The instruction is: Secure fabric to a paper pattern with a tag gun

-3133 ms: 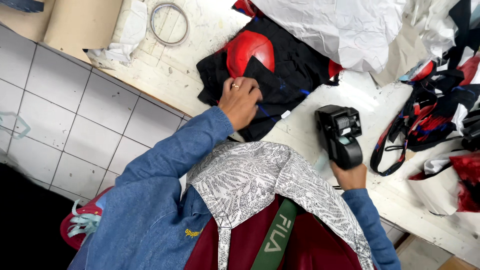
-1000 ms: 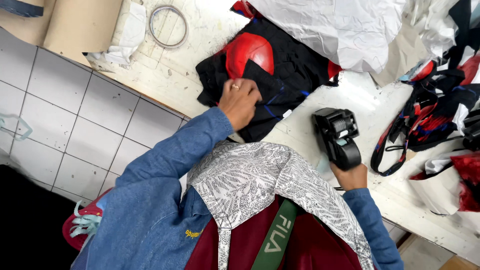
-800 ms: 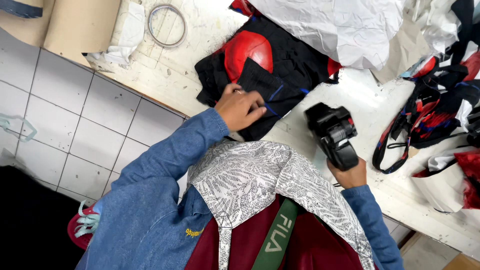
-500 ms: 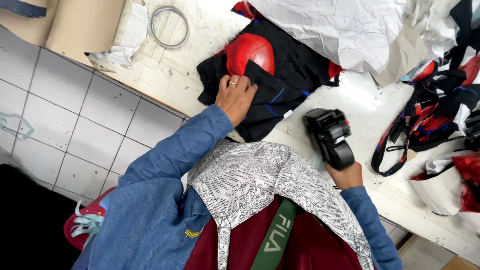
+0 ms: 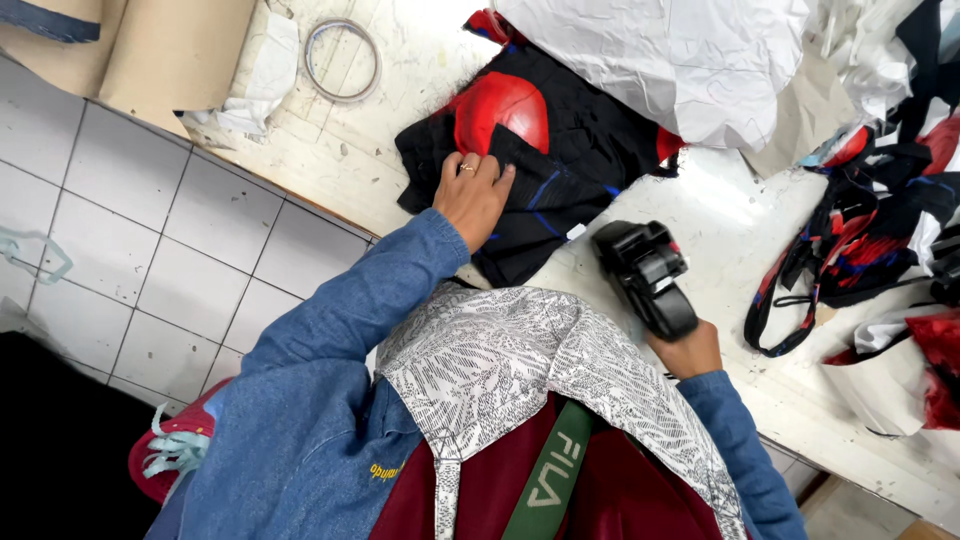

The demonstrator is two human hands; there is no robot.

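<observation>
Left hand [image 5: 473,196] lies flat, palm down, on the black fabric piece [image 5: 560,190] at frame centre-top. Fingers together and extended, pressing on the cloth rather than clamped on it; a ring shows on one finger. Fingertips sit right at the lower edge of the red domed panel [image 5: 500,108] sewn into that fabric. Thin blue lines cross the black cloth just right of the hand.

Right hand [image 5: 686,349], centre-right of frame, is wrapped around the grip of a black handheld gun-type tool [image 5: 645,275]. Fingers closed on the handle. The tool head points up-left toward the black fabric and sits near its lower right edge; I can't tell if it touches the table or is held just above it.

The fabric lies on a worn white table [image 5: 740,225], which runs diagonally from upper left to lower right. Crumpled white paper sheet [image 5: 690,60] at top centre-right overlaps the upper edge of the fabric. Pile of black/red/blue straps and cloth pieces [image 5: 860,240] at right, well apart from both hands. Wire ring [image 5: 342,60] upper left on the table. Brown cardboard [image 5: 160,50] in the top left corner. Grey tiled floor [image 5: 150,260] at left.
</observation>
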